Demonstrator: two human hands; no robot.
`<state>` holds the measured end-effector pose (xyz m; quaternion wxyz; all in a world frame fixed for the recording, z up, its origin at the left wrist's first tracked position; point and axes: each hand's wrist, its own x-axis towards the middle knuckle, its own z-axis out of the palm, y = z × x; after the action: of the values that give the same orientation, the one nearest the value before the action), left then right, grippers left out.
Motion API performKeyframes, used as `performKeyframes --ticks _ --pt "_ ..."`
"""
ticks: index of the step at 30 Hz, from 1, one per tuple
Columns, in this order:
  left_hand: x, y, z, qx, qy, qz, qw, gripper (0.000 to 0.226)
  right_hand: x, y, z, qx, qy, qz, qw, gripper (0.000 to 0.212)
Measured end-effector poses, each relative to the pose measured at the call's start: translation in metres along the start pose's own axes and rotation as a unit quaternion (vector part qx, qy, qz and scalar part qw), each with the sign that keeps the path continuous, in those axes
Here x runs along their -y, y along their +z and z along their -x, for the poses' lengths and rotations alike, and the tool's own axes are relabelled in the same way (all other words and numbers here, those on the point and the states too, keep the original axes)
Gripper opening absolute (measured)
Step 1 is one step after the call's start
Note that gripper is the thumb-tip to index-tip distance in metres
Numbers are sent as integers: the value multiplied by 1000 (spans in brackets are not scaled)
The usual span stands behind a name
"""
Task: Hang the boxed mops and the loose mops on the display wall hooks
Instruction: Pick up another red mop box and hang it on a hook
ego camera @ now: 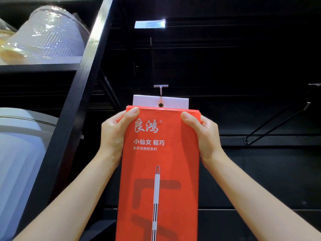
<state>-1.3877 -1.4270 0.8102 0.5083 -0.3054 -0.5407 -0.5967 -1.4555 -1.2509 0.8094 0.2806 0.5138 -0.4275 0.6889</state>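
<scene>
A: Which step is this?

B: Hanging a boxed mop, I'd say. The left hand (112, 134) and right hand (203, 134) clamp the red box (161, 153) by its top corners, fingers curled round the side edges, thumbs on the front.

A: Is it on the hook yet?

B: Not clearly. The hook (161, 90) ends just above the fingers, right at the white tab (175, 101); its eyelet (160, 104) sits just under the tip. Whether the tip has entered, I cannot tell.

A: Next move?

B: Probably line the eyelet up with the tip and slide the box along the hook, then let go.

A: Counts?

B: One box, two hands. One more bare hook (278, 122) well to the right of the fingers. No loose mops in view.
</scene>
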Motion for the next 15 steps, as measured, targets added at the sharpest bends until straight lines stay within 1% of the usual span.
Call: performKeyframes --ticks 7,11,15 --pt "2 1 -5 -9 2 -7 1000 19 -3 2 -5 4 -12 0 1000 18" --pt "4 2 -7 -17 1 -10 1000 20 -4 0 -6 5 -6 3 1000 14" --pt "4 2 -8 -19 -3 -17 1000 22 -3 0 -8 6 -3 12 1000 18"
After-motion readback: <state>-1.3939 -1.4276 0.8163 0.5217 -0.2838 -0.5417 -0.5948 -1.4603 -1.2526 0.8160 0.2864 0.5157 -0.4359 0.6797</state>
